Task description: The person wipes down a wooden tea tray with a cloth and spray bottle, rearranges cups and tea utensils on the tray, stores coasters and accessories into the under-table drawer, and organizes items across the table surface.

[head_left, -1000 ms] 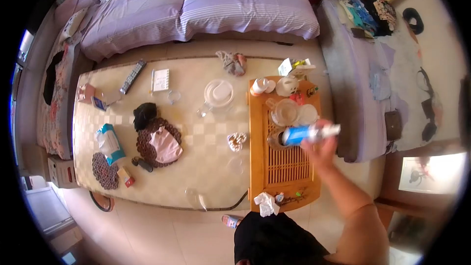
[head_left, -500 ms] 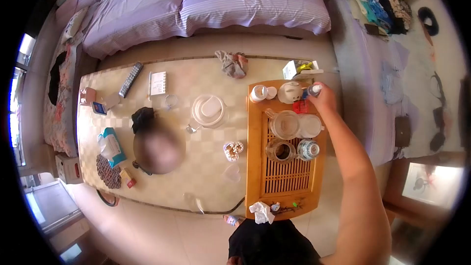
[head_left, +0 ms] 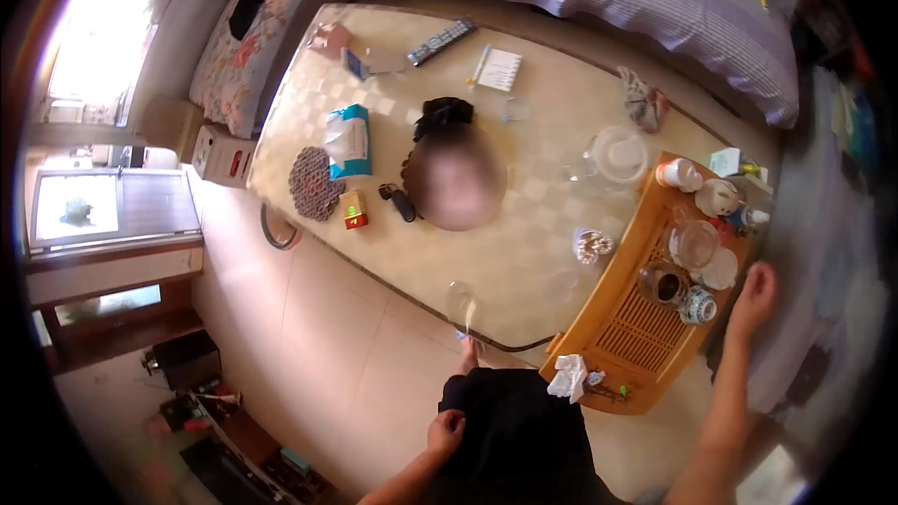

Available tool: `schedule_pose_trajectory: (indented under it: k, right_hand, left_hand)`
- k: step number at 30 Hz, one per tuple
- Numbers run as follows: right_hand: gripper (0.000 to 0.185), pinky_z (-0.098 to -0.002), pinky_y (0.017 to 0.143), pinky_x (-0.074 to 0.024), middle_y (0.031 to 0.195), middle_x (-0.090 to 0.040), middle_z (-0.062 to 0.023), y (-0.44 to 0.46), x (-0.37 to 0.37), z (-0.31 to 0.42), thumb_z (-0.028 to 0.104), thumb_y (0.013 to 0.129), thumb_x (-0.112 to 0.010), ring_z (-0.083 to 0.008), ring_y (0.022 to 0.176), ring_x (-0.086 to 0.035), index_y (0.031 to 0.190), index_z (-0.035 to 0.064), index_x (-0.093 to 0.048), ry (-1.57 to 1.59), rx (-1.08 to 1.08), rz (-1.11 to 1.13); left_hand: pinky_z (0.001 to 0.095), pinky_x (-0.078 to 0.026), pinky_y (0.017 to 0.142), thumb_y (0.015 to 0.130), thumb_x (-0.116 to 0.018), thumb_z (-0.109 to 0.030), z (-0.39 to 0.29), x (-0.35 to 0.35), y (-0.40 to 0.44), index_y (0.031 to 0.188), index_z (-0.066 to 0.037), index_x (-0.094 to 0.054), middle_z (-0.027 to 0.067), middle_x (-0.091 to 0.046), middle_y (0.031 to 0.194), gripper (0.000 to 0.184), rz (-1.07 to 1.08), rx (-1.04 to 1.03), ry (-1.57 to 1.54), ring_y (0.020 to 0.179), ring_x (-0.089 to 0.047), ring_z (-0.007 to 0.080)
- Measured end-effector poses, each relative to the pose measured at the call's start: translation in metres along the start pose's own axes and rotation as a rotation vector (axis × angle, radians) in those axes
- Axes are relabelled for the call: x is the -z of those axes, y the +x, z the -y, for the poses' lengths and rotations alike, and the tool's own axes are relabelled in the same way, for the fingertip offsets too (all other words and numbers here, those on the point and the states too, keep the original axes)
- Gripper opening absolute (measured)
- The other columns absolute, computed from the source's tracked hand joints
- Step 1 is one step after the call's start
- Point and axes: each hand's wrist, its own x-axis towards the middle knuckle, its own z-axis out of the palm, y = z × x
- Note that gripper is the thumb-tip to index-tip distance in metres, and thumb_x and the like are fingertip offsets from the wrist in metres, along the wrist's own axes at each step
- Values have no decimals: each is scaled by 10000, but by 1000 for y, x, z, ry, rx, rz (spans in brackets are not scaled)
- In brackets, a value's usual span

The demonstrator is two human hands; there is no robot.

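Note:
My right hand [head_left: 753, 302] is beside the right edge of the wooden tea tray [head_left: 571, 376], apart from it, with loosely bent fingers and nothing visible in them. Nearest to it are a patterned blue-and-white cup [head_left: 698, 306] and a clear glass lid or dish [head_left: 719, 269]. A small bottle with a white cap [head_left: 751, 217] stands at the tray's far right corner, next to a cream-coloured teapot-like figure [head_left: 718, 197]. A glass jug with dark contents [head_left: 662, 284] is also on the tray. My left hand [head_left: 447, 431] is curled against my black clothing, with no object visible in it.
The tray sits at the right end of a long table [head_left: 393, 252]. A lidded glass pot [head_left: 620, 155], a cotton swab holder [head_left: 593, 245], a tissue pack [head_left: 350, 140] and a remote [head_left: 441, 42] lie on it. Crumpled tissue [head_left: 568, 379] is on the tray's near end. A sofa [head_left: 580, 0] runs behind.
My right hand has let go of the white-capped bottle and drawn back toward me. My left hand has come into view. The camera view has turned toward the left.

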Motion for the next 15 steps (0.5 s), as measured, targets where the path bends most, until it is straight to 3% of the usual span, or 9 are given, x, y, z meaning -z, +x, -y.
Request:
schedule_pose_trajectory:
  k: [3,4,6,7,9,11,15]
  right_hand:
    - [132,-328,689,-460,808,-552,-88,-74,-9,80,142,911,-581,-225,744,-562,862,24,-551,-15,293,217]
    - [162,-347,729,-452,822,-562,-95,-111,-24,87,162,898,-596,-242,767,-562,838,22,-539,176,136,347]
    - [157,-377,772,-465,887,-595,-113,-159,-56,151,157,834,-657,-282,856,-581,880,25,-586,203,137,546]
    - [190,-382,814,-477,973,-605,-118,-184,-77,163,140,790,-680,-304,939,-587,936,35,-620,132,241,651]
    - [253,-381,852,-475,1076,-599,-131,-215,-117,202,155,762,-694,-321,986,-580,976,34,-630,150,101,966]
    - [308,-388,843,-481,1063,-604,-151,-239,-168,219,164,748,-710,-326,1001,-574,1003,16,-621,81,154,952]
    - [345,-355,780,-508,1035,-622,-174,-262,-295,220,188,791,-694,-274,892,-633,1053,-13,-593,162,-361,701]
  left_hand:
    - [354,-511,717,803,-672,-117,17,7,28,935,-35,-637,155,-642,855,159,-91,-66,-88,776,-632,274]
    - [350,-511,715,798,-676,-102,21,12,38,944,-33,-633,154,-640,857,168,-119,-105,-107,772,-630,267]
    - [331,-511,711,787,-691,-96,22,25,60,977,-32,-625,135,-638,866,211,-125,-160,-112,759,-627,249]
    - [326,-510,708,788,-694,-99,25,30,73,977,-32,-625,129,-639,863,213,-112,-162,-161,756,-626,241]
    - [302,-507,703,791,-707,-116,31,45,100,986,-24,-625,109,-642,858,231,-36,-123,-258,758,-625,200]
    - [289,-505,700,801,-702,-112,21,70,136,999,-21,-624,96,-645,861,231,-80,-166,-294,758,-620,175]
    - [265,-499,700,824,-677,-76,14,132,199,1030,-12,-612,67,-640,856,225,-123,-148,-481,757,-603,131]
